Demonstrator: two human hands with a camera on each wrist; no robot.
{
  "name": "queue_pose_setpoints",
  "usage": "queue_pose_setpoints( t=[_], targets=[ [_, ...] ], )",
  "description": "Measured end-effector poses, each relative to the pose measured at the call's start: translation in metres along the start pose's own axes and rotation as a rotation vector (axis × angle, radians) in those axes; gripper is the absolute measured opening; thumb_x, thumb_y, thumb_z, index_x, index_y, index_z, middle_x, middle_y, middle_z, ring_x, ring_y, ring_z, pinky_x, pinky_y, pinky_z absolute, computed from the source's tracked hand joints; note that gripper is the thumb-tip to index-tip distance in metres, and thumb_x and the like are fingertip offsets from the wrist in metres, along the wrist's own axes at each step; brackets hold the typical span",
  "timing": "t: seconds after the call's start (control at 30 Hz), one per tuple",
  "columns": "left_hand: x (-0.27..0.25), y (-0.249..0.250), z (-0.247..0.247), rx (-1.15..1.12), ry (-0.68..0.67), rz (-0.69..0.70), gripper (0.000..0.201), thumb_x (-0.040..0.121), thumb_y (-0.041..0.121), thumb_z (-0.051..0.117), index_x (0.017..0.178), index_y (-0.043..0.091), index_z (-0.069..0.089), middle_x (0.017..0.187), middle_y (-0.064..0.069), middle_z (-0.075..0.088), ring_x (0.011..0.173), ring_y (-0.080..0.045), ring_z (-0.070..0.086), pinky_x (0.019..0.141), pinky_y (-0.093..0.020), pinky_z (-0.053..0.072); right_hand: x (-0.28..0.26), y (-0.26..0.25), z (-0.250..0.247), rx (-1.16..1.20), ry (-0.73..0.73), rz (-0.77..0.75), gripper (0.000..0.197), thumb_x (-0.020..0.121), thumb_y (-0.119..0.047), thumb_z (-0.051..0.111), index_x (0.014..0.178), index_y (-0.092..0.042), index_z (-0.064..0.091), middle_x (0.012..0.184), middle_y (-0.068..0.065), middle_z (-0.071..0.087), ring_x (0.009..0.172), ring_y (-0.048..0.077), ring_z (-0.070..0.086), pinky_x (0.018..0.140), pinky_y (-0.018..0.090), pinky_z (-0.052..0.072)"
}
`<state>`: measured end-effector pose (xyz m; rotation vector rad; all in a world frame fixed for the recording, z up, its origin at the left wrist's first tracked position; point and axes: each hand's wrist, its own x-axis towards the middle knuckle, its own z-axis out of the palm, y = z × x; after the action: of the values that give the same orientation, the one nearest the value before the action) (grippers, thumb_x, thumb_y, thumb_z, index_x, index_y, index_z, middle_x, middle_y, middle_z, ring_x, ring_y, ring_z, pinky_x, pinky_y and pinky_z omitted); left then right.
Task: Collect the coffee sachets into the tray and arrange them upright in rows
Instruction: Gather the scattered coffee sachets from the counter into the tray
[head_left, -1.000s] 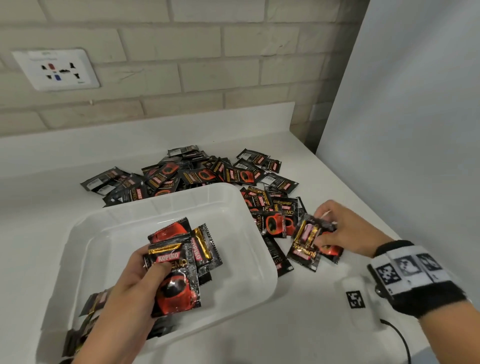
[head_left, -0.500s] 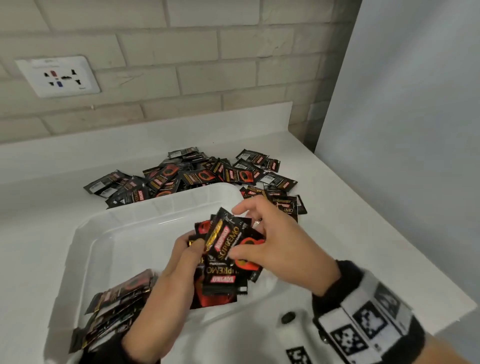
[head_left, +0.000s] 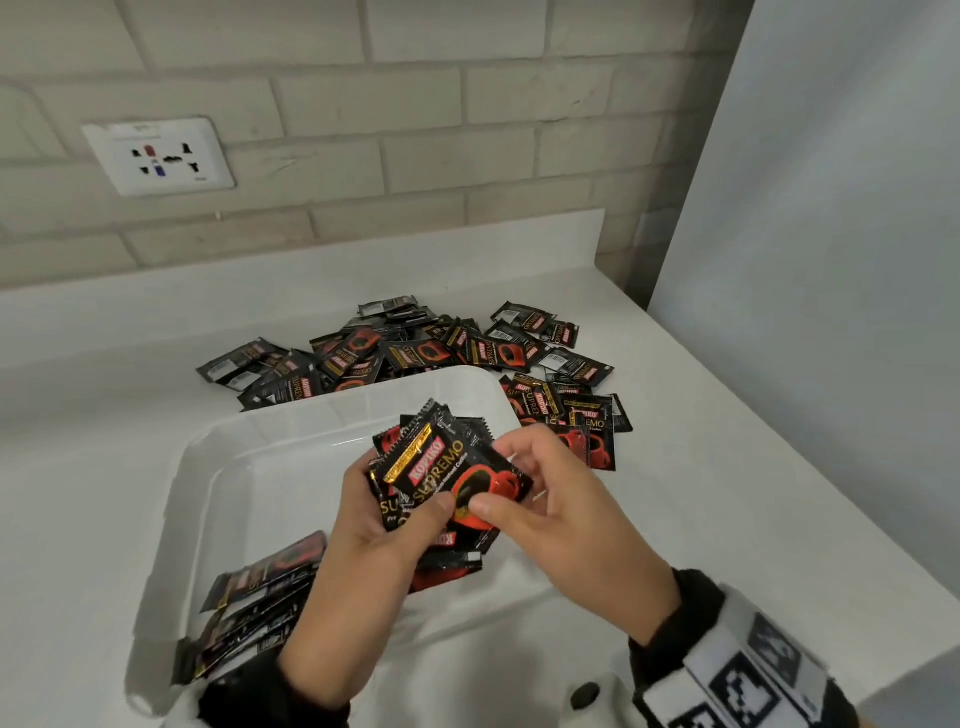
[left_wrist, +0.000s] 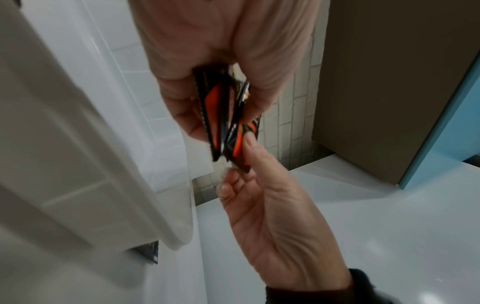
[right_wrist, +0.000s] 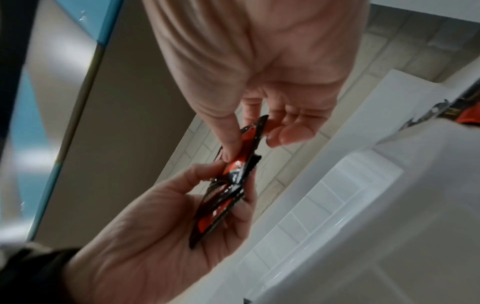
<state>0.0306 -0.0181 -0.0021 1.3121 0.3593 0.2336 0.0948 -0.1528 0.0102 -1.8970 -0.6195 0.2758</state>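
Two hands meet over the white tray (head_left: 208, 467): the left hand (head_left: 363, 540) clamps a fanned bundle of Kopiko coffee sachets (head_left: 441, 467) between thumb and fingers, and the right hand (head_left: 545, 514) pinches the lower right corner of the front sachet, both thumbs pressed on its face. The bundle's long axis tilts up and away to the right, while the row of sachets already standing in the tray (head_left: 254, 597) lies down and to the left, nearer the left hand. Squaring the fan probably comes first, and many loose sachets (head_left: 467, 353) wait on the counter (head_left: 727, 493) beyond the tray's far rim.
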Motion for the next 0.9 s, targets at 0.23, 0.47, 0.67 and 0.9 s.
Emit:
queue_pose_setpoints(
  t=[0.23,0.47,0.67,0.9],
  targets=[
    [0.003,-0.002,-0.003,-0.068,0.047,0.052,0.046,0.069,0.018,0.067,0.113,0.008,0.057,0.097,-0.013,0.071,0.084,-0.023,0.07,0.062,-0.027,0.055,-0.013,-0.006,0.012,-0.508,-0.142,-0.134,0.079,0.074,-0.078,0.017,0.139,-0.036,0.031,0.111,-0.012,0.024,0.109,0.008,0.029,0.097,0.02,0.028],
    [0.004,-0.006,-0.002,-0.007,-0.035,0.055,0.059,0.064,0.021,0.081,0.116,0.011,0.055,0.101,-0.014,0.07,0.086,-0.025,0.07,0.059,-0.03,0.056,-0.007,-0.02,0.003,0.302,-0.242,0.189,0.085,0.071,-0.063,0.035,0.146,-0.036,0.004,0.136,-0.031,0.024,0.113,-0.027,0.03,0.099,0.003,0.025],
    [0.009,0.009,-0.014,0.21,-0.082,0.095,0.041,0.077,0.003,0.071,0.105,0.026,0.053,0.091,-0.004,0.072,0.076,-0.015,0.071,0.061,-0.027,0.058,-0.002,-0.028,-0.01,0.158,-0.245,0.159,0.082,0.073,-0.061,0.029,0.146,-0.034,0.005,0.151,-0.022,0.011,0.132,-0.013,0.012,0.108,0.012,0.011],
    [0.007,-0.005,-0.034,1.52,-0.3,0.575,0.062,0.05,0.029,0.088,0.094,0.029,0.045,0.073,0.013,0.058,0.05,-0.007,0.057,0.036,-0.023,0.042,-0.007,-0.008,-0.036,0.193,-0.109,0.134,0.073,0.069,-0.062,0.033,0.138,-0.04,0.025,0.142,-0.021,0.03,0.116,-0.021,0.035,0.098,0.009,0.034]
  ],
)
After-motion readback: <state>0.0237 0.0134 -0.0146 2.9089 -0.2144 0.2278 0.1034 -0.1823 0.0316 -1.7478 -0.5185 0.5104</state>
